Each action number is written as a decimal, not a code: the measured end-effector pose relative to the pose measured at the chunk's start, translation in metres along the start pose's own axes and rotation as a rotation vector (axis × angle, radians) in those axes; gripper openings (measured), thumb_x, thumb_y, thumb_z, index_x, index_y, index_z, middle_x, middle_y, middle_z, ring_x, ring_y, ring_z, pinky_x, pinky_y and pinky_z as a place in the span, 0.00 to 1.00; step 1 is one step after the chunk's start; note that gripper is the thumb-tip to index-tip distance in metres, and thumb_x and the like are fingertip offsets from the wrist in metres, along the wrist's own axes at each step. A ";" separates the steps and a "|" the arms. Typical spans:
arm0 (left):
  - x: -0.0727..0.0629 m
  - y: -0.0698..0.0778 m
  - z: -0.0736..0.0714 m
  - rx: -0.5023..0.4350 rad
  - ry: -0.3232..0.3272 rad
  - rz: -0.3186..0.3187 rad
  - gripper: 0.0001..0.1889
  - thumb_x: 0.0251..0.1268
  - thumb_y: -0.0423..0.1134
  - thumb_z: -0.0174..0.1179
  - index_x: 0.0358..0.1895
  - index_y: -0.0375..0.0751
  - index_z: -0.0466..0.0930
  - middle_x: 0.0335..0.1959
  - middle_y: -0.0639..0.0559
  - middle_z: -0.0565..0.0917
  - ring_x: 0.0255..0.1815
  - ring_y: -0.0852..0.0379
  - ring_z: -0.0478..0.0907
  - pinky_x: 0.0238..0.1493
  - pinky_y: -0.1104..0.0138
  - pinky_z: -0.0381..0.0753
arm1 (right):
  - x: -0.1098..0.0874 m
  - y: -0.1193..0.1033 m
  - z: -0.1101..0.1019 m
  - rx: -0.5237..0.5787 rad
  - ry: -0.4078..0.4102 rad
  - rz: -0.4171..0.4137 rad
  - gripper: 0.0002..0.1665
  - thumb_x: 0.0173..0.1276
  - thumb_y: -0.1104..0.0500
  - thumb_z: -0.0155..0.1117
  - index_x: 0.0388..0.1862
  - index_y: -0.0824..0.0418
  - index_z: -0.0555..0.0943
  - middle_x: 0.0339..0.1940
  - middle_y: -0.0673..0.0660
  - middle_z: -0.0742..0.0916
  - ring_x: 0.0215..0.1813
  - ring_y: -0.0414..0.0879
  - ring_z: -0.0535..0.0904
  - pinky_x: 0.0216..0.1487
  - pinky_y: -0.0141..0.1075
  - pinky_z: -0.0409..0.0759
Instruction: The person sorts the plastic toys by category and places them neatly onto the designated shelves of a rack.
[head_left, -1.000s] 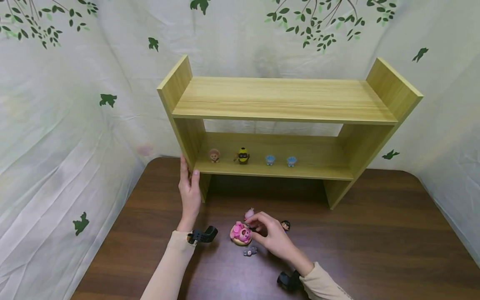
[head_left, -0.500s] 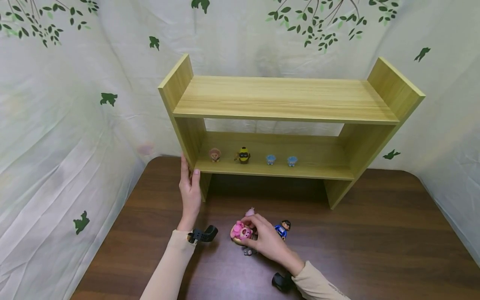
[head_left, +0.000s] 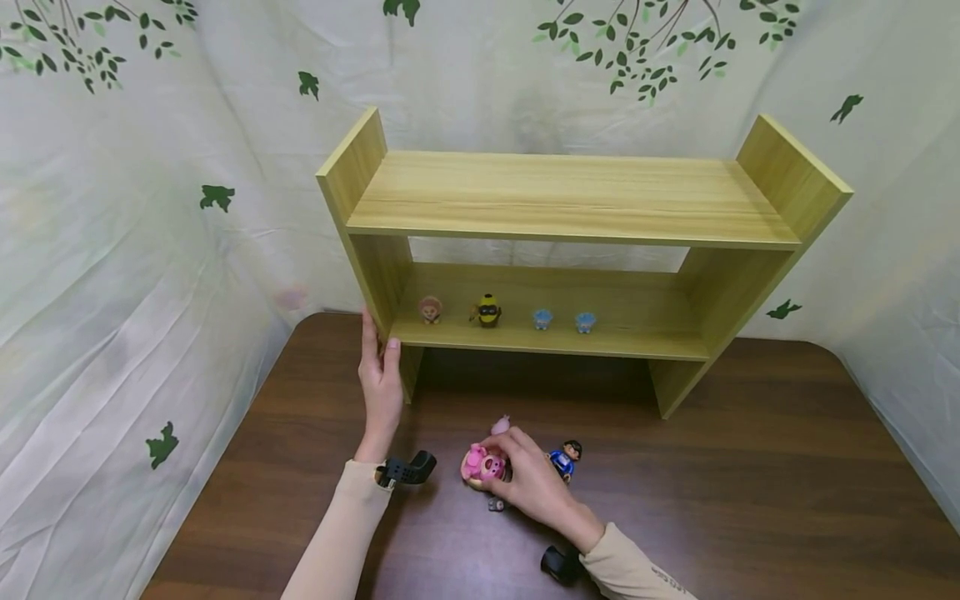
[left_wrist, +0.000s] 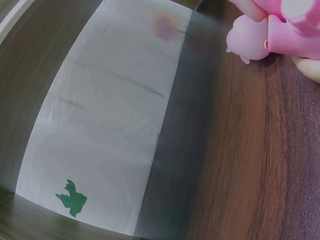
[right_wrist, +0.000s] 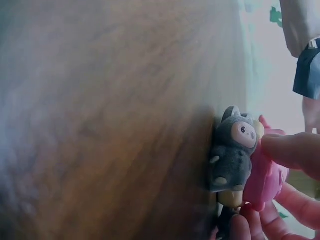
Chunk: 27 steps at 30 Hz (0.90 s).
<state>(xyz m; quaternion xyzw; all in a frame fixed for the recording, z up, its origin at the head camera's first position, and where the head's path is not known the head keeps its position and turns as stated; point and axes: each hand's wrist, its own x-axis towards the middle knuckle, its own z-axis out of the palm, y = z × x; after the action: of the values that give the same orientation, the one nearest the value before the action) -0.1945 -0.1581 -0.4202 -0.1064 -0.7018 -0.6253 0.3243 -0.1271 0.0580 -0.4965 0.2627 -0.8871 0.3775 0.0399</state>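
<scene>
In the head view my right hand (head_left: 534, 479) pinches a pink bear figurine (head_left: 480, 463) with a pale round base, its thumb and fingers on opposite sides. Right beside it, the right wrist view shows a dark grey figurine (right_wrist: 232, 155) with a pale face and upright ears. A light pink figurine (head_left: 500, 425) lies just behind the bear. To the right of the hand lies a figurine in blue with black hair (head_left: 564, 460). My left hand (head_left: 381, 392) rests with straight fingers along the left side panel of the wooden shelf (head_left: 547, 342), thumb at its front edge.
On the lower shelf board stand a brownish figurine (head_left: 431, 310), a yellow-and-black figurine (head_left: 489, 312) and two light-blue figurines, one the left blue figurine (head_left: 542, 319). The shelf stands on a brown wooden table (head_left: 780, 467), before a white curtain (head_left: 247, 125) with leaf prints.
My right hand has moved slightly left and closed its thumb and fingers round the pink bear figurine. The figurine in blue has come into fuller view. The left hand stays on the shelf.
</scene>
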 end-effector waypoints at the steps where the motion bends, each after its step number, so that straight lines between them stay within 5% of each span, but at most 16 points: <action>1: 0.000 0.000 0.000 0.000 0.000 0.000 0.30 0.72 0.25 0.43 0.73 0.30 0.44 0.74 0.36 0.55 0.70 0.41 0.55 0.65 0.65 0.59 | 0.000 0.000 0.000 -0.003 0.003 -0.006 0.26 0.51 0.59 0.76 0.50 0.60 0.81 0.44 0.51 0.79 0.43 0.42 0.73 0.43 0.34 0.74; 11: 0.000 0.001 0.000 0.010 0.003 -0.003 0.30 0.73 0.25 0.43 0.74 0.30 0.45 0.74 0.37 0.54 0.71 0.41 0.55 0.66 0.53 0.57 | 0.001 -0.005 -0.011 0.096 0.005 -0.017 0.27 0.50 0.60 0.74 0.53 0.57 0.80 0.42 0.46 0.76 0.41 0.39 0.72 0.42 0.32 0.73; 21: 0.000 -0.001 0.000 0.011 0.003 -0.011 0.30 0.73 0.26 0.43 0.75 0.32 0.45 0.74 0.38 0.53 0.71 0.45 0.55 0.66 0.56 0.57 | 0.005 -0.004 -0.032 0.595 -0.018 0.013 0.24 0.57 0.72 0.66 0.55 0.65 0.80 0.50 0.59 0.77 0.56 0.49 0.74 0.56 0.36 0.73; 27: 0.000 -0.001 0.001 0.018 0.012 -0.005 0.30 0.72 0.25 0.43 0.74 0.30 0.45 0.74 0.37 0.54 0.71 0.45 0.56 0.65 0.61 0.59 | 0.005 -0.001 -0.039 0.790 -0.087 0.030 0.22 0.63 0.70 0.62 0.58 0.73 0.76 0.57 0.68 0.78 0.55 0.46 0.77 0.52 0.33 0.75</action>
<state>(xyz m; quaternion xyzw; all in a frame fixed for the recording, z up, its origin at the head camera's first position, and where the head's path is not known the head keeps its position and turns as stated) -0.1951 -0.1573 -0.4207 -0.0982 -0.7056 -0.6206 0.3277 -0.1359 0.0828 -0.4668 0.2608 -0.6781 0.6786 -0.1075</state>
